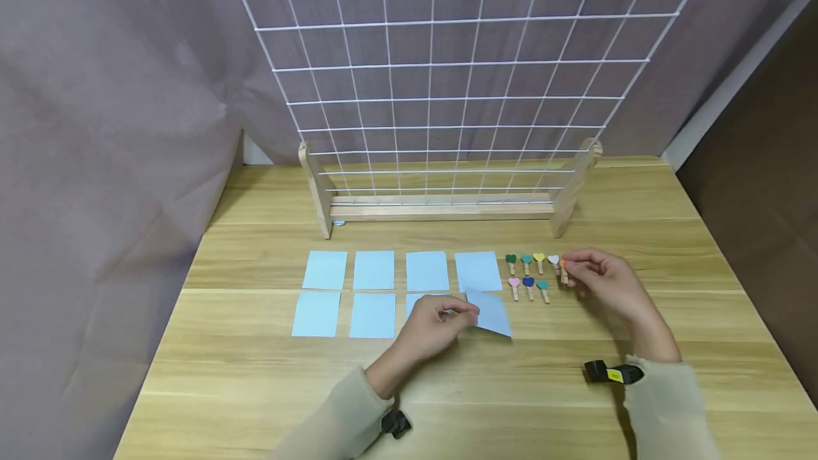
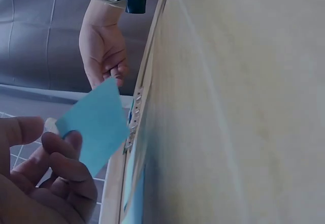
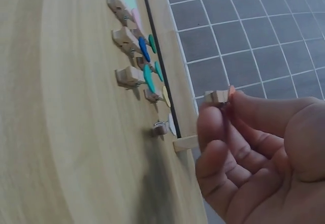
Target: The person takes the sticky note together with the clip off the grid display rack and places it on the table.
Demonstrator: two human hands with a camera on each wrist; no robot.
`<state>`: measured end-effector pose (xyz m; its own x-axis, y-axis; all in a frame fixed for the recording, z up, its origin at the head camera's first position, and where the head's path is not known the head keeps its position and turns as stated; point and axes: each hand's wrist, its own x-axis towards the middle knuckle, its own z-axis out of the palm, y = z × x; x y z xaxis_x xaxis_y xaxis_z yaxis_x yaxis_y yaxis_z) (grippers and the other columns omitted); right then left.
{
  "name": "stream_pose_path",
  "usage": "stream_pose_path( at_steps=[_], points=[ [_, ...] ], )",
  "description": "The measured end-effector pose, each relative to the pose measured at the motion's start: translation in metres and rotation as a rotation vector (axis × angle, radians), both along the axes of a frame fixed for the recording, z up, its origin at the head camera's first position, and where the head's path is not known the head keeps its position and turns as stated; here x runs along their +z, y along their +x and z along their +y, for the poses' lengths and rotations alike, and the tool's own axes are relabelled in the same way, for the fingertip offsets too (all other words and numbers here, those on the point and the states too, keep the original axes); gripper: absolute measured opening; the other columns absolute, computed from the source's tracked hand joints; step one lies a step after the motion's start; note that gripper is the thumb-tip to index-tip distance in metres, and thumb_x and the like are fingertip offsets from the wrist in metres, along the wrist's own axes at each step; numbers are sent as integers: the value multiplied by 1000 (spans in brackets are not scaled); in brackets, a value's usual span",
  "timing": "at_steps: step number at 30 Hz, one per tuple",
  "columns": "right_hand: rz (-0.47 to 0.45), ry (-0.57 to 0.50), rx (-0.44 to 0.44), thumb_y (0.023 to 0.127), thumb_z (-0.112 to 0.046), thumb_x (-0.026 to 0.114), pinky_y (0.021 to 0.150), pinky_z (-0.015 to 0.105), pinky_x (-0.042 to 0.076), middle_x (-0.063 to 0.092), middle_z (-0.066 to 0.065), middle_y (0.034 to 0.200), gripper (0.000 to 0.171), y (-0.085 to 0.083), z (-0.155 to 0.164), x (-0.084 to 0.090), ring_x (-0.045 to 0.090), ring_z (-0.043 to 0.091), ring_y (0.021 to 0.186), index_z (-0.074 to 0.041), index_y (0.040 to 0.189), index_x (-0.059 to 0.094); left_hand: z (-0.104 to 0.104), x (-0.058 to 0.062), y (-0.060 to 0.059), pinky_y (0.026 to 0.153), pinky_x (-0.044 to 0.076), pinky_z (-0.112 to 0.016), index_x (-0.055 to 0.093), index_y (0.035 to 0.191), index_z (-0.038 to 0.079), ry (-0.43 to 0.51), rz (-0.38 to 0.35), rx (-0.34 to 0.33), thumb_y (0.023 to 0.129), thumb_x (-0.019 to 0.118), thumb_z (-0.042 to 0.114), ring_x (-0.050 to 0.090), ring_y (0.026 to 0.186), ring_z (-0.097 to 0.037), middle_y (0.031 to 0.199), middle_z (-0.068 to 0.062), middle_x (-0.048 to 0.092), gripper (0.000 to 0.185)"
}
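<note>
My left hand [image 1: 434,325] pinches one corner of a blue square of paper [image 1: 492,313], tilted off the table at the right end of the front row. In the left wrist view that paper [image 2: 96,125] hangs from the thumb and fingertips. Between thumb and forefinger, my right hand [image 1: 607,282] holds a small wooden clothespin [image 3: 218,97] with an orange heart, lifted above the table. Left of that hand lie several more clothespins with hearts, among them a white one [image 1: 553,262], a yellow one [image 1: 539,260] and a dark blue one [image 1: 528,285].
Several blue paper squares [image 1: 373,270] lie in two rows on the wooden table [image 1: 486,403]; one is partly behind my left hand. Behind them stands a white wire grid [image 1: 431,62] in a wooden base [image 1: 441,210]. Grey cloth [image 1: 115,162] hangs at the back and left.
</note>
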<state>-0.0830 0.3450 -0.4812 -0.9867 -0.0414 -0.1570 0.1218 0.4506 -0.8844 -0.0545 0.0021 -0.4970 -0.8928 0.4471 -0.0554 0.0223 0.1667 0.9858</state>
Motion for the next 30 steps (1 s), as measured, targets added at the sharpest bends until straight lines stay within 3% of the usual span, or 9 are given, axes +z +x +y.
stream_pose_path(
  at_steps=[2, 6, 9, 12, 14, 17, 19, 25, 30],
  points=[
    [-8, 22, 12, 111, -13, 55, 63, 28, 58, 73, 4, 95, 34, 2, -1, 0, 66, 9, 79, 14, 131, 60, 0, -1, 2, 56, 44, -18, 83, 105, 3, -46, -6, -12, 100, 67, 13, 52, 61, 0, 109, -5, 80, 19],
    [-16, 70, 33, 111, -14, 56, 64, 29, 59, 72, 15, 96, 33, 5, -3, 3, 65, 13, 77, 14, 128, 63, 0, -5, 1, 84, 53, -23, 84, 105, 6, -141, -3, -28, 103, 63, 16, 66, 96, -4, 109, 0, 80, 23],
    [-49, 70, 37, 110, -12, 56, 65, 28, 59, 71, 18, 96, 32, 6, -6, 1, 65, 14, 77, 15, 127, 62, 0, -5, 0, 91, 54, -27, 84, 105, 7, -177, -27, -40, 103, 63, 19, 68, 104, -6, 111, 0, 79, 24],
    [-94, 85, 35, 109, -9, 56, 65, 27, 59, 71, 16, 95, 29, 6, -7, -4, 65, 13, 76, 15, 125, 62, 0, -6, -1, 82, 53, -25, 84, 102, 6, -194, -59, -49, 103, 64, 20, 65, 90, -4, 106, 2, 79, 24],
    [-111, 108, 35, 109, -8, 57, 66, 26, 59, 71, 14, 95, 27, 6, -8, -8, 65, 12, 77, 14, 123, 64, 1, -6, -2, 68, 50, -22, 84, 98, 6, -193, -89, -53, 104, 63, 18, 60, 70, -3, 86, 2, 77, 25],
    [-109, 147, 42, 108, -8, 58, 65, 25, 58, 72, 12, 94, 25, 6, -7, -12, 65, 12, 77, 12, 120, 66, 3, -7, -3, 50, 40, -21, 83, 92, 5, -196, -125, -52, 104, 62, 17, 44, 48, -6, 57, 3, 61, 28],
    [-105, 153, 41, 108, -9, 58, 65, 26, 58, 72, 12, 94, 25, 6, -7, -14, 65, 13, 77, 12, 119, 66, 4, -7, -4, 47, 37, -21, 83, 89, 4, -206, -134, -59, 105, 61, 17, 40, 42, -7, 47, 3, 49, 30],
    [-102, 161, 26, 109, -10, 58, 64, 25, 57, 72, 12, 92, 26, 7, -9, -13, 65, 13, 77, 13, 120, 65, 4, -5, -11, 47, 35, -20, 77, 74, 6, -323, -68, -160, 105, 59, 20, 37, 45, -5, 51, 9, 45, 38],
    [-84, 162, 14, 109, -10, 58, 64, 25, 57, 71, 13, 93, 26, 9, -12, -13, 65, 14, 77, 12, 119, 66, 5, -1, -15, 44, 28, -20, 59, 55, 14, -392, -54, -215, 104, 60, 24, 32, 45, -5, 47, 11, 35, 50]
  ],
)
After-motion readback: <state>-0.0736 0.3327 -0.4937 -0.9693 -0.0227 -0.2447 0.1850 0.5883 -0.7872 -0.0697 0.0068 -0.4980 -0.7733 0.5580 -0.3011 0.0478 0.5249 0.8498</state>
